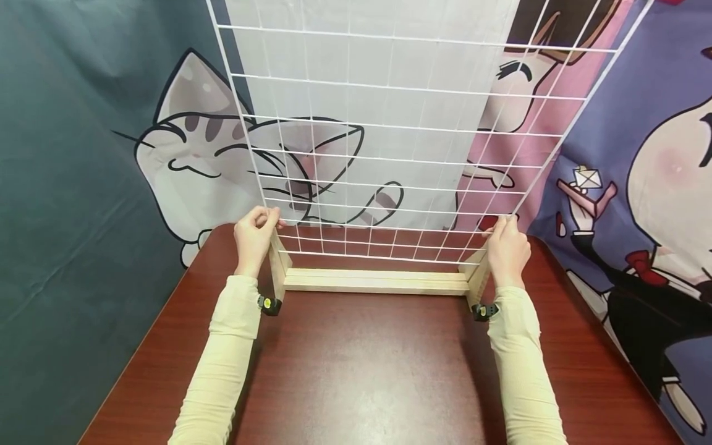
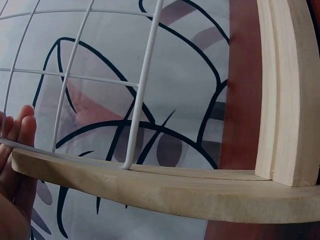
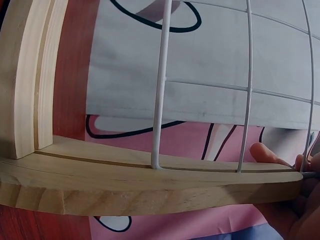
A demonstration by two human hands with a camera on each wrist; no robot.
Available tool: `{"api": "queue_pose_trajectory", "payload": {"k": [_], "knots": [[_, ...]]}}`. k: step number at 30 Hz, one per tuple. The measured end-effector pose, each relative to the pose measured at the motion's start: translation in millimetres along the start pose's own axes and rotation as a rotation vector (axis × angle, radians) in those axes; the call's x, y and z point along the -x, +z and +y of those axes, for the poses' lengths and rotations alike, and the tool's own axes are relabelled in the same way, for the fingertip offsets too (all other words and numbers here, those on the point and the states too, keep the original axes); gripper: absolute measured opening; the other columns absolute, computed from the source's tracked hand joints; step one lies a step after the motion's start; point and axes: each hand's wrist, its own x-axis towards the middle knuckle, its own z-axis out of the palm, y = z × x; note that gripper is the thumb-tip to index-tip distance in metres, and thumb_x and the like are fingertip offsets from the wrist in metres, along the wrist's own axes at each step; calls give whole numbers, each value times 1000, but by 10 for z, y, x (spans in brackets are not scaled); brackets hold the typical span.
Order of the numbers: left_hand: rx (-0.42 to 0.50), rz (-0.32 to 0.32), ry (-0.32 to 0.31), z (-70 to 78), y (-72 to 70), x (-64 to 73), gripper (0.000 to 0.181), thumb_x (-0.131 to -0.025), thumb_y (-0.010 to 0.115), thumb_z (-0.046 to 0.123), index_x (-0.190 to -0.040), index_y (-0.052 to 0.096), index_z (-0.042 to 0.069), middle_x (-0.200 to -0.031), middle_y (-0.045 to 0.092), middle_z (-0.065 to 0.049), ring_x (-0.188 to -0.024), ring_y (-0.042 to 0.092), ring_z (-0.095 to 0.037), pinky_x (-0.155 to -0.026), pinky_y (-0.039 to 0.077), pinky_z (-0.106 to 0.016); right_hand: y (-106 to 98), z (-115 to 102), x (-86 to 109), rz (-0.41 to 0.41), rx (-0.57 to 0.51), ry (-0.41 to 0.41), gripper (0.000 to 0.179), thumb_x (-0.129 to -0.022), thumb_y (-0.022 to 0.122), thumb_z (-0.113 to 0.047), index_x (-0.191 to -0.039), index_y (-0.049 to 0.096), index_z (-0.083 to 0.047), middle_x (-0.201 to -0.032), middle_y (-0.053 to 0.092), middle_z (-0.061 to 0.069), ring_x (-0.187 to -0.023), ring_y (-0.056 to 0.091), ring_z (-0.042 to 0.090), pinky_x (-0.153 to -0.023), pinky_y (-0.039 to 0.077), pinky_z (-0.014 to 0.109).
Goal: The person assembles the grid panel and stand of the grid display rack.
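Note:
A white wire grid panel stands upright in a pale wooden stand, leaning up against the backdrop in the head view. My left hand grips the panel's left edge at the top of the left side board. At the opposite edge my right hand holds the panel by the top of the right side board. A crossbar joins the two boards. Both wrist views show the panel's lower corner at the grooved side board, with the left fingers and right fingers at the board's end.
The stand sits toward the back of a reddish-brown table. Behind it hangs a printed cloth with cartoon cats. A grey-green curtain hangs at the left. Small black cameras sit at both wrists.

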Motion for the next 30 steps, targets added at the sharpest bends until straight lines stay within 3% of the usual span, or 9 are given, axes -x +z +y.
{"api": "queue_pose_trajectory", "payload": {"k": [3,8,10,14,17,27,30], "knots": [[22,0,19,-12,8,3,30,-91,67,31,-82,69,2,-78,73,-20,-66,69,-7,-65,41,-12,-2,-5,-4,5,-1,5,47,-105,27,-34,-105,53,4,-98,62,41,-95,57,60,-76,42,65],[17,22,39,-15,25,10,25,-91,68,26,-82,68,2,-79,73,-21,-63,64,8,-63,41,-10,13,-2,-11,21,-4,11,49,-105,26,-36,-106,54,4,-97,63,40,-94,57,61,-77,42,66],[-6,34,48,-15,27,12,21,-89,69,24,-83,68,4,-75,75,-11,-63,60,13,-62,40,-9,22,-1,-10,27,-3,15,48,-105,26,-36,-106,54,4,-97,63,39,-94,56,61,-77,42,66],[-36,51,49,-25,16,23,15,-85,72,20,-85,68,5,-65,67,21,-63,55,15,-64,40,-9,37,-3,-2,31,-4,17,48,-105,26,-36,-105,54,4,-97,63,40,-94,56,61,-77,41,66],[-45,55,41,-33,10,32,15,-83,72,19,-85,68,5,-65,60,30,-63,54,15,-64,39,-9,40,-2,3,26,-5,18,48,-105,26,-36,-105,54,4,-97,63,40,-94,56,61,-77,41,66],[-39,64,37,-72,25,50,13,-82,73,16,-86,68,5,-65,59,32,-65,56,14,-63,39,-10,32,-1,16,30,-5,16,47,-105,28,-34,-105,54,4,-98,61,42,-94,56,61,-75,41,67],[-16,71,27,-78,41,47,13,-82,75,15,-87,69,4,-69,70,13,-67,57,13,-65,41,-12,32,-6,4,34,-7,13,47,-105,28,-34,-106,55,4,-97,62,41,-94,56,61,-75,41,67]]}}
